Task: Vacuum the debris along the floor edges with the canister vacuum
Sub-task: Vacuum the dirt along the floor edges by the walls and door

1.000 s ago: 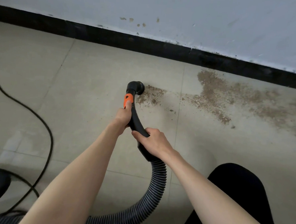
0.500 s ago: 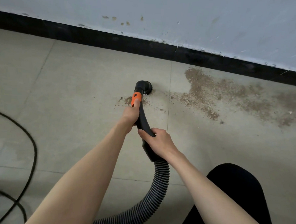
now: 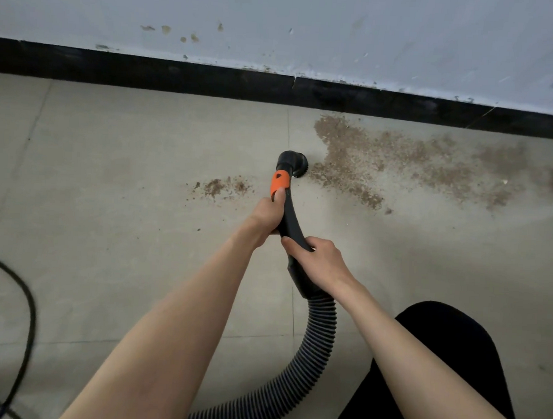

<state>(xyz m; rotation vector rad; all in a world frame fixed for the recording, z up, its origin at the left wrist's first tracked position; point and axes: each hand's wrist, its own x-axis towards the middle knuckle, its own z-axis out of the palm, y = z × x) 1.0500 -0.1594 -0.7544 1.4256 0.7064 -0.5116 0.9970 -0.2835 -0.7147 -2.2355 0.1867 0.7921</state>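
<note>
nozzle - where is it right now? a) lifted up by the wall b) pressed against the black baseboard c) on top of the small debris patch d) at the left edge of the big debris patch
d: the nozzle sits on the floor at the left edge of the big debris patch, with the small patch off to its left and the baseboard well beyond it.

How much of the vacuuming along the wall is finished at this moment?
Done: the tiles left of the nozzle look mostly bare, except a small debris patch. In hand: the left hand and right hand grip the wand, with the nozzle at the edge of the large debris spread. Left: that spread beside the black baseboard, and the small patch.
</note>
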